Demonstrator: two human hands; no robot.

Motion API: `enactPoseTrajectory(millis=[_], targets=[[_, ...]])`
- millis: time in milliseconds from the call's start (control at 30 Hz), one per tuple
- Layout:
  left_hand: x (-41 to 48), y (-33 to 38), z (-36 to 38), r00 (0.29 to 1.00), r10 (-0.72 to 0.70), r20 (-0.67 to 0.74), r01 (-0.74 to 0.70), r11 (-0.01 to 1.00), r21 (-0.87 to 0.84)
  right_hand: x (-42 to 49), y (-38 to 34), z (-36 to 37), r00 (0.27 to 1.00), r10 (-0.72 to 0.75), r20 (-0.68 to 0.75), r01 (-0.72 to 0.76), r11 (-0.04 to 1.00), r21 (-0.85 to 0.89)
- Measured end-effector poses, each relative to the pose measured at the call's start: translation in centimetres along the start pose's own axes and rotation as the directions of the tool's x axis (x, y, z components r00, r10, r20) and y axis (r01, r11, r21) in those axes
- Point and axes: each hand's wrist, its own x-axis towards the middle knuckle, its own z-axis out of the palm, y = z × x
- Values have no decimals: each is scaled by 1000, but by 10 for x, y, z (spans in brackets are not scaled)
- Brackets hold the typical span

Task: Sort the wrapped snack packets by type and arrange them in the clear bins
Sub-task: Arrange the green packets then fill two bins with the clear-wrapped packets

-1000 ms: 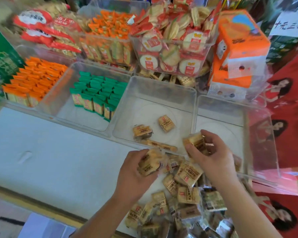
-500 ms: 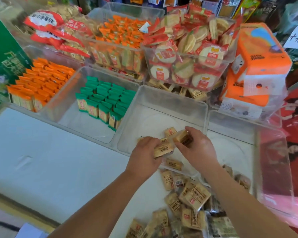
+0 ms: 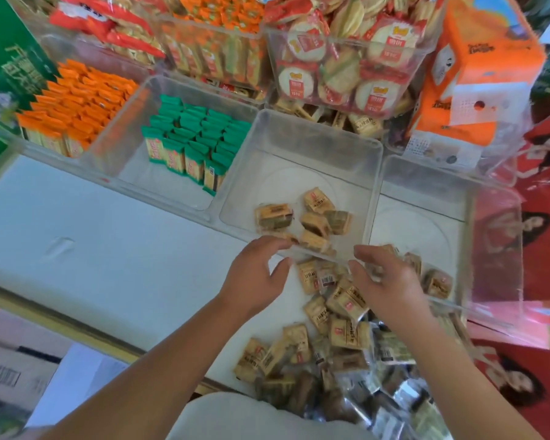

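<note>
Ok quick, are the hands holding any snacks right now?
Left hand: open, holding nothing.
Right hand: open, holding nothing.

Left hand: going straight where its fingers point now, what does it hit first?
Probably the near wall of the middle clear bin, right at the fingertips of the left hand; contact can't be judged. Past the wall lie the tan packets.

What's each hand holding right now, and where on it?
Nothing. The left hand and right hand are both empty, fingers loosely spread, by the near rim of the clear bin with the brown packets inside.
</note>
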Motion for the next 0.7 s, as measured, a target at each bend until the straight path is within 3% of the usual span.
enactPoseTrajectory(millis=[100, 200, 300, 400, 500, 567, 700], targets=[[-48, -12, 11, 988, -146, 56, 150, 986, -77, -55, 14, 12, 999, -21, -42, 24, 998, 66], [-102, -35, 25, 930, -333, 152, 343, 938, -45, -103, 24, 38, 997, 45, 67, -56, 983, 174], [-147, -50, 35, 917, -378, 126, 377, 926, 37, -141, 35, 63, 988, 87, 125, -114, 967, 227], [-181, -59, 46, 916, -379, 134, 374, 925, 60, -169, 50, 82, 982, 151, 111, -168, 973, 158], [-200, -64, 67, 898, -389, 203, 351, 915, 201, -193, 58, 85, 979, 194, 60, -198, 978, 71], [-203, -66, 80, 898, -410, 162, 369, 899, 234, -205, 59, 85, 977, 205, 56, -208, 977, 47], [-201, -64, 92, 888, -443, 120, 429, 894, 131, -205, 49, 108, 929, 282, 240, -291, 957, 3]])
